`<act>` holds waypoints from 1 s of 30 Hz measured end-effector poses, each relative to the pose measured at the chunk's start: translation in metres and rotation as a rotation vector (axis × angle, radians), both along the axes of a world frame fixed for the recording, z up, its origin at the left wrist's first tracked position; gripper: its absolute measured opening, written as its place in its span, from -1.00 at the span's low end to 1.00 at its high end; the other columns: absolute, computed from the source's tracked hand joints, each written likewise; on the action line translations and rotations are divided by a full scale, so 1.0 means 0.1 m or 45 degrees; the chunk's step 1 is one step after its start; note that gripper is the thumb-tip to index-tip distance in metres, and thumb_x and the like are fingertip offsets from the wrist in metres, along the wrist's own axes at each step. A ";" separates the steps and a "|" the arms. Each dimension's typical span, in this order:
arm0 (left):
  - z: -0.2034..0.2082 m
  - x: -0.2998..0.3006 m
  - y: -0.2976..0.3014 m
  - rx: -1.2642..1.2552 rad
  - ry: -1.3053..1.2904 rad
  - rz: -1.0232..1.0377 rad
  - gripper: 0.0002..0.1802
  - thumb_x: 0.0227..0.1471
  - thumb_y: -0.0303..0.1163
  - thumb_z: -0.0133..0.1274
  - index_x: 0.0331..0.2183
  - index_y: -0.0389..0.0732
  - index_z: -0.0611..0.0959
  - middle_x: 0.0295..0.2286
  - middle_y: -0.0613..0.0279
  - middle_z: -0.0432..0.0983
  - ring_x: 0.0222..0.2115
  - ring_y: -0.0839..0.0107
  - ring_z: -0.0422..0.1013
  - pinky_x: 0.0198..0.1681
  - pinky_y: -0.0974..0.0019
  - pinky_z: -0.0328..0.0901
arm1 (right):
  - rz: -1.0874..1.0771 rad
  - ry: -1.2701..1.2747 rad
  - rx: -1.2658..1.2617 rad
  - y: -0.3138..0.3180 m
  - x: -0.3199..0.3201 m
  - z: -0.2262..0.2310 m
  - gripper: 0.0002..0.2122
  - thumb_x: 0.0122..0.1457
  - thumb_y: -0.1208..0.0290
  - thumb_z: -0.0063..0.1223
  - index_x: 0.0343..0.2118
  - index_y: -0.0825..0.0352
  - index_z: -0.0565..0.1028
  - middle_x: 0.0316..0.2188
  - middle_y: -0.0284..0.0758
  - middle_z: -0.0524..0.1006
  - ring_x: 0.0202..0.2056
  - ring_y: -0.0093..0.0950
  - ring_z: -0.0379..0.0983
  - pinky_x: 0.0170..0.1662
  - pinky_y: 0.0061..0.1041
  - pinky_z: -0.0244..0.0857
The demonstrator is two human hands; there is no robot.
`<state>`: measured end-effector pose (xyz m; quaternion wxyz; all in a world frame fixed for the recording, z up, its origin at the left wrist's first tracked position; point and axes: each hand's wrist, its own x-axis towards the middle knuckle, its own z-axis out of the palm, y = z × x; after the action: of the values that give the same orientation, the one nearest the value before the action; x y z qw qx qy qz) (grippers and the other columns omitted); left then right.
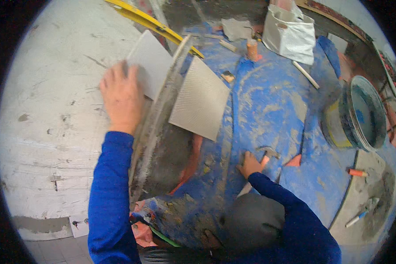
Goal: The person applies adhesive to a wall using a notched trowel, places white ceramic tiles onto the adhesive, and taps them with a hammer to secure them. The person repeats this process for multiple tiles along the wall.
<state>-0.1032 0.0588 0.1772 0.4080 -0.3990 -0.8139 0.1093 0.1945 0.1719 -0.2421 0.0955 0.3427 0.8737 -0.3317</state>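
Note:
My left hand (122, 97) lies against the pale wall panel (53, 110) with fingers stretched upward, somewhat blurred. Its thumb side overlaps the left edge of a light grey square tile (152, 61); whether it presses on the tile I cannot tell. Beside that tile, a second tile (201, 99) with a finely ribbed face leans against the raised ledge (156, 114). Low at the centre right, my right hand (251, 165) is closed around the handle of a hammer (269, 153), whose metal head and orange grip section show past the fingers.
A yellow level (152, 23) slants along the wall's top. Blue sheeting (268, 101) smeared with mortar covers the floor. A bucket (354, 114) stands at right, above a dirty board (361, 202) with a marker (355, 219). A white bag (290, 35) sits at the back.

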 end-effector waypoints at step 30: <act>-2.36 1.52 -0.89 1.641 -2.126 0.049 -0.40 0.17 -0.22 0.28 0.10 -0.41 0.52 -0.05 0.00 0.58 0.06 0.11 0.51 0.12 0.13 0.39 | -0.153 1.001 -1.340 0.73 -0.12 2.29 -0.52 0.33 0.41 0.03 0.29 0.40 0.34 -0.29 -0.31 0.52 -0.48 -0.51 0.46 -0.45 -0.49 0.39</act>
<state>0.0483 -0.0300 -0.0586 -0.1486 -0.0426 -0.7469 -0.6467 0.1824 0.2449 -0.0130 -0.0947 0.1517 0.5439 -0.8198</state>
